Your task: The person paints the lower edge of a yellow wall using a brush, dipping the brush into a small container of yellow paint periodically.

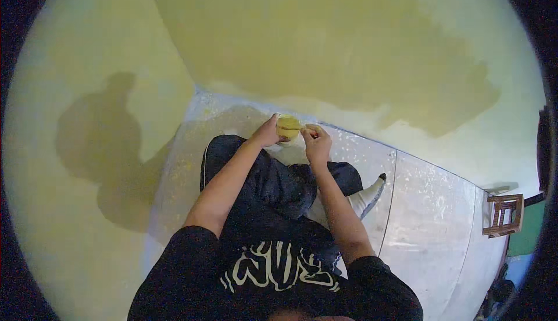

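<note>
My left hand (268, 132) is closed around the side of a small round container (288, 137) with yellow, paint-like content, above my crossed legs. From the right, my right hand (317, 140) pinches the end of a small yellow-coated tool (291, 125), which lies over the container's mouth. The tool's exact kind cannot be told. Just beyond both hands, the painted wall (331, 50) meets the floor; a darker yellow-green patch with an uneven edge covers much of it.
A second wall (87, 50) stands at the left, meeting the first in a corner. White and yellow specks dot the floor panels (423, 216). A brown wooden stool (504, 216) is at the far right. My socked foot (368, 196) rests right of my legs.
</note>
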A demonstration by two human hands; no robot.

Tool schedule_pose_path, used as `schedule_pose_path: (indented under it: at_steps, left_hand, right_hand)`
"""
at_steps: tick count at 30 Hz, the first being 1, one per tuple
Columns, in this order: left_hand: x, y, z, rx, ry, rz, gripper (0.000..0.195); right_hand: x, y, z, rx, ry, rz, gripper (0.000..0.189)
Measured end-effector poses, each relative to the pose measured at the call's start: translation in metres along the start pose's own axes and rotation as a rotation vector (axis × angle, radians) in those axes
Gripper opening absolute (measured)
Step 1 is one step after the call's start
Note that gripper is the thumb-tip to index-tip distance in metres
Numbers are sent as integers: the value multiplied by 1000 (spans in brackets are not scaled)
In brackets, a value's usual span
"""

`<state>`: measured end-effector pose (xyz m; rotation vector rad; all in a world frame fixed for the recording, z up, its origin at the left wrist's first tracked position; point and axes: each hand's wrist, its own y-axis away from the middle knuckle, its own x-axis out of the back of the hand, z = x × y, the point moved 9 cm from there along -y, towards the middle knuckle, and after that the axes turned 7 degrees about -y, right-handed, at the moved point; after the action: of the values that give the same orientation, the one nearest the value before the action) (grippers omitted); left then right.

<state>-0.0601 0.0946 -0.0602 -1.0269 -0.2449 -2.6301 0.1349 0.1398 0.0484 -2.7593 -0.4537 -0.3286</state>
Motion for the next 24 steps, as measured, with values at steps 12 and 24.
schedule_pose_path:
  at_steps: [12, 24]
  left_hand:
    - [20, 13, 22, 21, -124, 30, 79]
    - [16, 17, 32, 39, -222, -33, 84]
  right_hand:
    - [-30, 24, 65, -645, -822, -40, 21]
    - [-29, 23, 78, -595, -731, -95, 19]
